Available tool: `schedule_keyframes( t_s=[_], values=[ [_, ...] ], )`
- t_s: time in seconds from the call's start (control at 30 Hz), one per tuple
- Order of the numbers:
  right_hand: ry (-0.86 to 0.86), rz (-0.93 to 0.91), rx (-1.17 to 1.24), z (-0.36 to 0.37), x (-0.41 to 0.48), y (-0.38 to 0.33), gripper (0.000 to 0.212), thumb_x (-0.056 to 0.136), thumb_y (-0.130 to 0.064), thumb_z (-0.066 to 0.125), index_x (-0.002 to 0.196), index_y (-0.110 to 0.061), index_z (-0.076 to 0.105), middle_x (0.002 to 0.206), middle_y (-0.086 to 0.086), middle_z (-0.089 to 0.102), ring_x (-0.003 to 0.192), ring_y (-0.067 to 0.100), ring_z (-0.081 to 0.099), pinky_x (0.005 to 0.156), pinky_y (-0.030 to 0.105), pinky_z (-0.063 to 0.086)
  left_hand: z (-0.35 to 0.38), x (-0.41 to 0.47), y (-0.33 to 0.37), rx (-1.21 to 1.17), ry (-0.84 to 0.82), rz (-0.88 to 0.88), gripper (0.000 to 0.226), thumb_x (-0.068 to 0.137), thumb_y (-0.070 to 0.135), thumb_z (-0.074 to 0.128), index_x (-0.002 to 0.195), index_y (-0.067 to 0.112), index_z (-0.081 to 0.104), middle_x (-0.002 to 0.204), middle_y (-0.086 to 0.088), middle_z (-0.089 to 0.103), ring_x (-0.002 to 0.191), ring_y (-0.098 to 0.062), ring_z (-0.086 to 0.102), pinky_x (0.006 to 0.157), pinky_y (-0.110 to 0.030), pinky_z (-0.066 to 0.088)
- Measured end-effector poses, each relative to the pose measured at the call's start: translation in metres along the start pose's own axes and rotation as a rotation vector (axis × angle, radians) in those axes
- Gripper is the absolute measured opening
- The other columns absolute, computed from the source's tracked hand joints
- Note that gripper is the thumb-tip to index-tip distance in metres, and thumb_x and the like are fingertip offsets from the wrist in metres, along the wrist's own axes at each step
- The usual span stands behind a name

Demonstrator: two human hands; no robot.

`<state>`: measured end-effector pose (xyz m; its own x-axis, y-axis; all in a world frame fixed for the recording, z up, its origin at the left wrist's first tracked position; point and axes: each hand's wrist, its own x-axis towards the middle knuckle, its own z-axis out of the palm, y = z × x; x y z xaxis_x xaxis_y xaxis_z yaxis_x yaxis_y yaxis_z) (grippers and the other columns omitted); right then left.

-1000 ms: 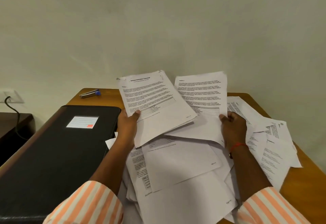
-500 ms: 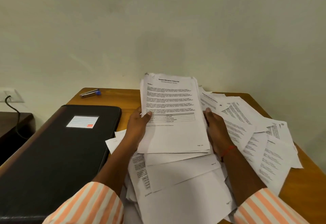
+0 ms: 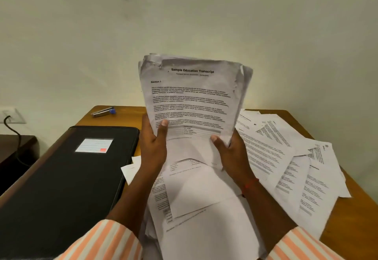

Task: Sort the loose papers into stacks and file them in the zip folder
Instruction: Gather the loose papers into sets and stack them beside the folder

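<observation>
As left hand (image 3: 153,149) and right hand (image 3: 230,153) pinch upright sheaf of white printed sheets (image 3: 192,100), stack-building in hand; next: square edges, lay clear of scattered white papers (image 3: 286,167).

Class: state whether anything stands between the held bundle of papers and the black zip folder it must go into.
No object stands between the bundle, gripped by left hand and right hand, and the zip folder; but the folder lies closed.
</observation>
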<state>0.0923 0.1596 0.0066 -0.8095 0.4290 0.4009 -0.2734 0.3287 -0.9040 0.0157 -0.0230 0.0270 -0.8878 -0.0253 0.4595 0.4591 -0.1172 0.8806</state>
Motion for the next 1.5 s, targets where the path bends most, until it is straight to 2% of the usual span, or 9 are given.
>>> schedule_keyframes(
  t_s=[0.13, 0.23, 0.4, 0.6, 0.73, 0.87, 1.1, 1.37, 1.5],
  values=[
    [-0.075, -0.006, -0.082, 0.006, -0.002, 0.007, 0.043, 0.097, -0.013, 0.064, 0.136, -0.028, 0.053, 0.125, -0.021, 0.062, 0.116, -0.015, 0.054, 0.099, 0.010, 0.043, -0.001, 0.000, -0.018, 0.043, -0.043, -0.056, 0.031, 0.104, 0.023, 0.055, 0.133, 0.020, 0.047, 0.115, 0.012, 0.066, 0.098, -0.002, 0.071, 0.069, -0.019, 0.058],
    [-0.097, 0.000, -0.152, 0.006, 0.001, 0.012, 0.045, 0.098, -0.022, 0.062, 0.141, -0.019, 0.050, 0.136, -0.009, 0.059, 0.128, 0.003, 0.051, 0.105, 0.013, 0.035, -0.002, 0.004, -0.025, 0.084, -0.037, -0.071, 0.035, 0.103, 0.027, 0.057, 0.137, 0.019, 0.051, 0.117, 0.014, 0.067, 0.100, -0.002, 0.071, 0.072, -0.020, 0.059],
    [-0.010, 0.083, -0.365, -0.011, 0.008, 0.012, 0.026, 0.097, -0.043, 0.060, 0.101, -0.018, 0.056, 0.085, -0.007, 0.066, 0.081, 0.016, 0.062, 0.063, 0.014, 0.042, -0.013, 0.017, -0.035, -0.010, 0.217, -0.246, 0.031, 0.102, 0.028, 0.060, 0.132, 0.033, 0.055, 0.117, 0.015, 0.066, 0.107, -0.009, 0.067, 0.091, -0.039, 0.057],
    [-0.191, 0.360, -0.992, -0.037, 0.013, 0.036, 0.085, 0.058, -0.093, 0.053, 0.090, -0.015, 0.054, 0.100, 0.013, 0.065, 0.095, 0.031, 0.064, 0.073, 0.036, 0.049, -0.029, 0.028, -0.052, -0.188, 0.441, -0.534, 0.033, 0.102, 0.017, 0.058, 0.132, 0.031, 0.059, 0.119, 0.008, 0.071, 0.108, -0.015, 0.069, 0.098, -0.048, 0.056],
    [-0.219, 0.374, -0.942, -0.032, 0.010, 0.037, 0.066, 0.069, -0.066, 0.079, 0.102, -0.012, 0.057, 0.099, 0.005, 0.062, 0.094, 0.027, 0.061, 0.070, 0.032, 0.045, -0.030, 0.029, -0.057, -0.267, 0.467, -0.634, 0.033, 0.101, 0.015, 0.058, 0.130, 0.032, 0.062, 0.117, 0.005, 0.073, 0.104, -0.020, 0.071, 0.092, -0.050, 0.058],
    [-0.222, 0.382, -0.857, -0.035, 0.012, 0.033, 0.046, 0.078, -0.044, 0.082, 0.067, -0.016, 0.048, 0.063, -0.003, 0.050, 0.057, 0.016, 0.047, 0.051, 0.029, 0.031, -0.031, 0.030, -0.057, -0.312, 0.478, -0.686, 0.032, 0.102, 0.016, 0.059, 0.132, 0.024, 0.061, 0.117, -0.002, 0.072, 0.102, -0.022, 0.071, 0.090, -0.047, 0.060],
    [-0.176, 0.397, -0.762, -0.040, 0.016, 0.039, 0.033, 0.079, -0.031, 0.083, 0.069, -0.020, 0.054, 0.068, -0.005, 0.058, 0.068, 0.020, 0.057, 0.067, 0.033, 0.048, -0.033, 0.033, -0.053, -0.362, 0.511, -0.770, 0.027, 0.101, 0.021, 0.059, 0.128, 0.026, 0.063, 0.109, -0.001, 0.073, 0.095, -0.021, 0.072, 0.063, -0.033, 0.058],
    [-0.171, 0.377, -0.736, -0.041, 0.016, 0.038, 0.039, 0.083, -0.025, 0.080, 0.063, -0.020, 0.046, 0.061, -0.007, 0.050, 0.056, 0.012, 0.046, 0.055, 0.028, 0.035, -0.033, 0.032, -0.051, -0.341, 0.494, -0.766, 0.027, 0.101, 0.022, 0.060, 0.128, 0.025, 0.062, 0.110, -0.002, 0.073, 0.096, -0.021, 0.073, 0.074, -0.038, 0.061],
    [0.021, 0.355, -0.623, -0.050, 0.022, 0.038, 0.026, 0.090, -0.021, 0.071, 0.072, -0.015, 0.052, 0.073, -0.001, 0.056, 0.074, 0.026, 0.054, 0.066, 0.032, 0.037, -0.027, 0.029, -0.047, -0.262, 0.373, -0.652, 0.033, 0.103, 0.018, 0.057, 0.135, 0.021, 0.059, 0.120, -0.002, 0.071, 0.105, -0.023, 0.069, 0.092, -0.047, 0.057]
  ],
)
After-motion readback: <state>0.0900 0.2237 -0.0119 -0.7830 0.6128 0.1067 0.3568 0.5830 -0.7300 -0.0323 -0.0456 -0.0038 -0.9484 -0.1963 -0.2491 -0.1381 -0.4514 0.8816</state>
